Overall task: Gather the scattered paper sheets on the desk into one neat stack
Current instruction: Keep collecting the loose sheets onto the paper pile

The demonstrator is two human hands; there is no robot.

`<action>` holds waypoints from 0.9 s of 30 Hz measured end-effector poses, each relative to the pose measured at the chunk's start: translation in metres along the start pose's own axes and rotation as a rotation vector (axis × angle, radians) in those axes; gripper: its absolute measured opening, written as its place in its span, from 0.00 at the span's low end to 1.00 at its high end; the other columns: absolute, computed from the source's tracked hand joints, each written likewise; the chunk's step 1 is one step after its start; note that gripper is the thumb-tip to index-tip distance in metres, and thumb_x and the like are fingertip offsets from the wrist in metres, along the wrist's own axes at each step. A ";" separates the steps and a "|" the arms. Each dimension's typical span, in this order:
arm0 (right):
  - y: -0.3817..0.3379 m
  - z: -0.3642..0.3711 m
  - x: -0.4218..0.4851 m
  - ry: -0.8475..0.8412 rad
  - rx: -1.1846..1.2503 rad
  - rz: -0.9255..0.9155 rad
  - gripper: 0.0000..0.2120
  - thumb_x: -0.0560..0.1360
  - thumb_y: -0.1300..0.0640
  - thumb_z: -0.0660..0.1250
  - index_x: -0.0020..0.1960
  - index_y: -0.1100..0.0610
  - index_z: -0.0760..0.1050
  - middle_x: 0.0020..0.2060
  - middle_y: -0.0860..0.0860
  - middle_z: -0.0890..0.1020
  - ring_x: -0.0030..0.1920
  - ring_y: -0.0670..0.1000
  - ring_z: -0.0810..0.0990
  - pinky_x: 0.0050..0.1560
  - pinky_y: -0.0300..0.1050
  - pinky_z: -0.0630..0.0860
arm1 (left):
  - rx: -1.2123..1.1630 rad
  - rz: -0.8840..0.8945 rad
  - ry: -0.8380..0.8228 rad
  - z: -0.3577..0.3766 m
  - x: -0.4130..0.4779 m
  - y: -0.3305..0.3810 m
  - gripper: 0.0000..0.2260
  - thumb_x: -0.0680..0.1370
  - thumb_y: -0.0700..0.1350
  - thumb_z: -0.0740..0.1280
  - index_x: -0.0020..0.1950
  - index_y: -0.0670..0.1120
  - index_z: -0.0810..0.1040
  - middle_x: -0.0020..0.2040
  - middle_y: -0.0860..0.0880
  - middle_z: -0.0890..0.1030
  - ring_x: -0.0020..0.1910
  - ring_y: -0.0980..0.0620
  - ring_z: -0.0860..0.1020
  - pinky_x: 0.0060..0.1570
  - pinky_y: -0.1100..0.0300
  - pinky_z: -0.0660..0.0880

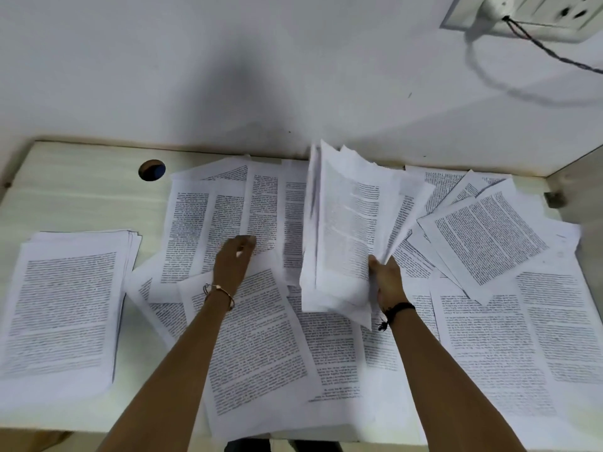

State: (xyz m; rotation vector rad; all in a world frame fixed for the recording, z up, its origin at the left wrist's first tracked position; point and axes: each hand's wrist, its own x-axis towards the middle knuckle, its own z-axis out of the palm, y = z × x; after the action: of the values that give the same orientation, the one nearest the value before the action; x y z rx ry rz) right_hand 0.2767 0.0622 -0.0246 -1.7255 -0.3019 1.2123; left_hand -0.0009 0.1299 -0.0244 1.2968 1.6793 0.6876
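Both forearms reach forward over scattered sheets [261,337] covering the desk [81,190]. Farther out, the left hand [233,259] presses flat, fingers loosely extended, while the right hand [386,282] grips a raised bundle [346,230]. A stack [65,305] lies far left.

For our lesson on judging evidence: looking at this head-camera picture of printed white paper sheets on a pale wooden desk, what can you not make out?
- Printed text on the scattered white printed sheets: too small and blurred to read.
- Sheet count in the raised bundle of white sheets held by the right hand: edges overlap, motion-blurred.
- Sheets under the left hand: partly covered.
- White wall socket panel: cut off by the top edge.
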 end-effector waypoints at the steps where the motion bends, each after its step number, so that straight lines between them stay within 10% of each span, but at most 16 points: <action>1: 0.001 0.003 -0.005 -0.035 -0.038 -0.034 0.09 0.80 0.64 0.61 0.59 0.61 0.71 0.44 0.50 0.79 0.44 0.49 0.79 0.38 0.36 0.78 | -0.188 -0.100 -0.107 -0.002 -0.006 0.011 0.17 0.79 0.55 0.62 0.58 0.45 0.80 0.54 0.44 0.81 0.54 0.48 0.78 0.53 0.58 0.74; 5: 0.016 0.016 -0.020 -0.199 -0.315 -0.088 0.10 0.79 0.58 0.62 0.59 0.59 0.74 0.48 0.54 0.81 0.49 0.56 0.79 0.47 0.44 0.77 | -0.620 -0.325 -0.381 -0.011 -0.024 0.013 0.31 0.69 0.70 0.61 0.64 0.52 0.75 0.61 0.52 0.79 0.60 0.54 0.77 0.62 0.54 0.72; 10: 0.035 0.025 -0.039 -0.542 -0.535 0.033 0.34 0.78 0.46 0.64 0.76 0.58 0.54 0.68 0.48 0.65 0.70 0.51 0.66 0.69 0.48 0.63 | -0.587 -0.451 -0.201 -0.024 -0.048 -0.039 0.19 0.75 0.43 0.69 0.64 0.38 0.75 0.62 0.39 0.77 0.57 0.42 0.78 0.64 0.46 0.71; 15: 0.052 0.049 -0.047 -0.231 -0.482 -0.186 0.10 0.80 0.55 0.59 0.61 0.51 0.68 0.46 0.51 0.76 0.34 0.46 0.74 0.39 0.41 0.69 | -0.576 -0.463 -0.155 -0.045 -0.071 -0.085 0.23 0.72 0.44 0.71 0.66 0.41 0.74 0.62 0.39 0.78 0.62 0.41 0.76 0.65 0.42 0.70; 20: 0.051 0.079 -0.056 -0.234 -0.672 -0.323 0.19 0.80 0.62 0.54 0.70 0.54 0.63 0.40 0.60 0.79 0.35 0.53 0.75 0.34 0.39 0.70 | -0.454 -0.329 0.025 -0.041 -0.071 -0.071 0.25 0.77 0.53 0.64 0.72 0.46 0.65 0.66 0.47 0.73 0.67 0.48 0.71 0.62 0.60 0.66; 27: 0.049 0.088 -0.051 -0.084 -0.640 -0.379 0.24 0.76 0.70 0.59 0.69 0.55 0.69 0.46 0.51 0.78 0.45 0.49 0.75 0.46 0.33 0.69 | -0.213 -0.347 0.150 -0.047 -0.058 -0.076 0.19 0.83 0.48 0.53 0.71 0.43 0.66 0.68 0.41 0.72 0.66 0.41 0.71 0.63 0.55 0.67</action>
State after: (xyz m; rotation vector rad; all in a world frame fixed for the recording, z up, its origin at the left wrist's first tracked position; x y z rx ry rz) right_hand 0.1648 0.0531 -0.0374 -2.0209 -1.1120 0.9586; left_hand -0.0735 0.0559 -0.0481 0.7950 1.8369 0.7434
